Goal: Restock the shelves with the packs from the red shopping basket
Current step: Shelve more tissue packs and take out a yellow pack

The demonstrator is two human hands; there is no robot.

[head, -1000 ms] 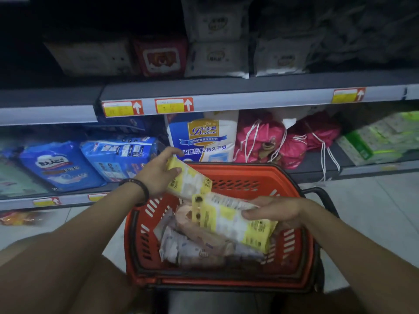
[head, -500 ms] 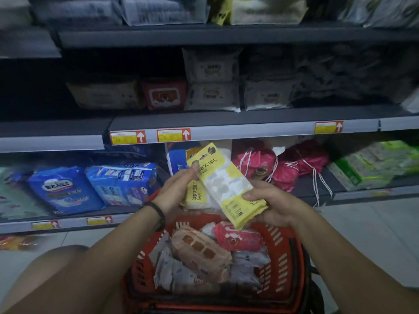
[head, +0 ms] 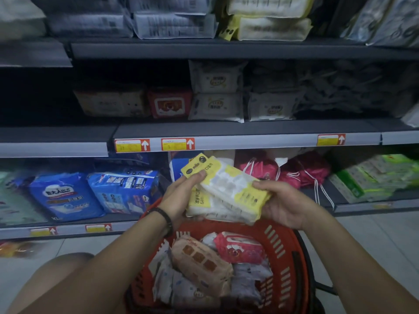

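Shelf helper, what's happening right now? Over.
Two yellow-and-white soft packs gripped by left hand and right hand. Held above red plastic shopping basket, other packs inside. Nothing in the way.

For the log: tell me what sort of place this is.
Most likely a supermarket aisle: shelves stocked with packs, price tags on the shelf edges, and a red basket holding more packs.

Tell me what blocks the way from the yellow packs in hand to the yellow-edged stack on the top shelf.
Nothing visible does. The left hand and right hand hold the yellow packs above the red basket, in open air before the shelves. The stack fills its spot; room above it is out of frame.
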